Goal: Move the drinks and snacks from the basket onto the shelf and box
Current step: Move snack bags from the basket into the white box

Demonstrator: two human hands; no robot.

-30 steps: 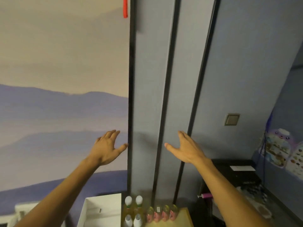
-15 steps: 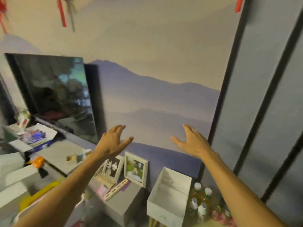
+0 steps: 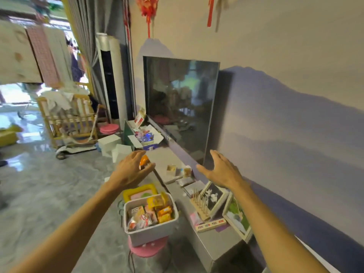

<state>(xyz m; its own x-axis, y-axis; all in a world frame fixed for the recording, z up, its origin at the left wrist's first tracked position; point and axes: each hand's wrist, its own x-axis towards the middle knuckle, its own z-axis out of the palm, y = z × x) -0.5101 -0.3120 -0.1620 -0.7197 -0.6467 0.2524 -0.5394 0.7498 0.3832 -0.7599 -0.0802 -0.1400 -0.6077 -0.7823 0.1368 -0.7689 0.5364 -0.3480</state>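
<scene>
At the far left, a wooden cot (image 3: pixel 67 117) stands on a glossy grey floor (image 3: pixel 39 194). The person's left hand (image 3: pixel 131 171) is raised in mid-air left of centre. Its grip is spread, with fingers loosely extended, and holds nothing. A small orange object (image 3: pixel 143 160) shows just behind the fingertips; whether they touch it cannot be told. Below that hand and well apart from it, a white basket (image 3: pixel 155 232) sits on a round pink stool (image 3: pixel 147 248). The basket is full of packaged snacks (image 3: pixel 149 212) in orange, yellow and red wrappers. Just right of the basket, a long, low grey tabletop (image 3: pixel 214 239) runs along the wall (image 3: pixel 295 115), which is painted with hazy mountains. A large dark television (image 3: pixel 181 107) rises above its far end. The right hand (image 3: pixel 223 171) hovers above the tabletop with its grip also spread, palm turned leftward, empty. Beneath it on the tabletop are a wooden peg rack (image 3: pixel 200 206) and two picture frames (image 3: pixel 215 196) propped near the wall.
</scene>
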